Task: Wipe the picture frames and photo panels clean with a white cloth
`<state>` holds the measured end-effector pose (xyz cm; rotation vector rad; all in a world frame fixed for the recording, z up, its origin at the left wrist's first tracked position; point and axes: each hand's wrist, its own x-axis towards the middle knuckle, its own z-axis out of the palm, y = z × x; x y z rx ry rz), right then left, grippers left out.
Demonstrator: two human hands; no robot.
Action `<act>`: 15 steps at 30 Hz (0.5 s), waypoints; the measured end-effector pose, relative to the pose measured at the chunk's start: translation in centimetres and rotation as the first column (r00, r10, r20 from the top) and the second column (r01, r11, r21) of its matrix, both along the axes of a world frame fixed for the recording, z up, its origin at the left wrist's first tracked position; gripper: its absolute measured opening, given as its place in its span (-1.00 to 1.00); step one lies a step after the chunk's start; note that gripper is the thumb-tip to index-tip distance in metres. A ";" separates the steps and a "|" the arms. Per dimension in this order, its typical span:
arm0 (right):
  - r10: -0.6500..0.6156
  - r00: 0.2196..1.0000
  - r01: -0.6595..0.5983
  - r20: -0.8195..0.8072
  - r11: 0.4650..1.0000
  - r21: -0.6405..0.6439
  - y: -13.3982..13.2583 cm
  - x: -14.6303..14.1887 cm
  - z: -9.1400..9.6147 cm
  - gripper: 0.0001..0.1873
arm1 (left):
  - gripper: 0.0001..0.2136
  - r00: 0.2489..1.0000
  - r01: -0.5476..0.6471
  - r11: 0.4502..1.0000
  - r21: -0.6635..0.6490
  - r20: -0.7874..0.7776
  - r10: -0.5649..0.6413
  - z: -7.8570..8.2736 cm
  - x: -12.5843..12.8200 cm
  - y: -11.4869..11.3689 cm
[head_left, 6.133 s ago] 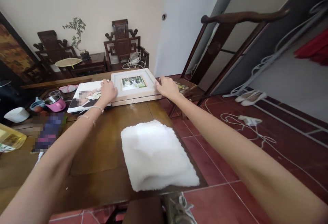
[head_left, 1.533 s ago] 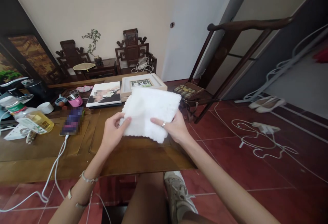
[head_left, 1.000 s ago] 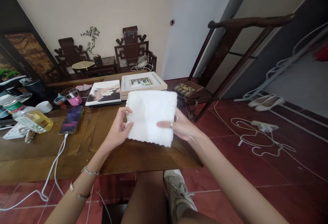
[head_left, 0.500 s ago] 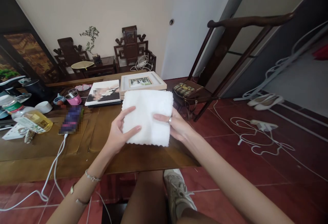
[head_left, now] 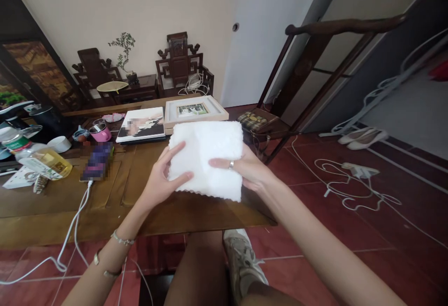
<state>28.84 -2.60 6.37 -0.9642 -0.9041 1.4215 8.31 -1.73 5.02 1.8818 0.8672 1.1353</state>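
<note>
A white fluffy cloth (head_left: 206, 142), folded into a square with a scalloped edge, is held up above the near edge of the wooden table (head_left: 147, 215). My left hand (head_left: 166, 175) grips its left side, thumb and a finger lying on the front face. At the right side my right hand (head_left: 241, 168), with a ring on it, holds the cloth with the thumb across the front; its other fingers are hidden behind. Beyond the cloth lie a light wooden picture frame (head_left: 219, 110) and a photo album or panel (head_left: 143, 131).
On the table's left are a phone (head_left: 97, 162) on a white cable, a bottle of yellow liquid (head_left: 49, 163), a pink mug (head_left: 100, 133) and a white power strip (head_left: 19, 178). A wooden chair (head_left: 297, 68) bearing a plaid bag (head_left: 252, 121) stands at right. Cables (head_left: 360, 194) lie on the floor.
My right hand has shifted slightly to the right with the right side of the cloth, which now looks a little wider and tilted. My left hand has hardly moved.
</note>
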 end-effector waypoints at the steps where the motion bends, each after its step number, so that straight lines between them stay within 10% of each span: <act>1: 0.029 1.000 -0.029 0.003 1.000 -0.002 0.1 0.3 0.0 -0.25 | -0.38 1.000 0.018 0.999 -0.026 -0.001 -0.019 -0.1 0.0 0.0; 8: 0.183 0.979 -0.186 0.085 0.982 0.029 0.9 1.8 -0.1 -0.29 | -0.27 0.963 -0.072 0.997 -0.024 -0.262 0.063 -1.0 -1.1 -0.1; 12: -0.133 0.965 0.073 0.225 0.964 0.258 2.1 3.5 0.0 -0.29 | -0.37 0.945 -0.129 0.992 0.010 -0.301 0.126 -0.5 -4.4 3.0; 15: -0.487 0.756 0.202 0.437 0.808 0.553 2.5 4.5 -0.5 -0.48 | -0.53 0.840 -0.382 0.918 0.109 -0.372 0.394 -0.2 -7.7 7.7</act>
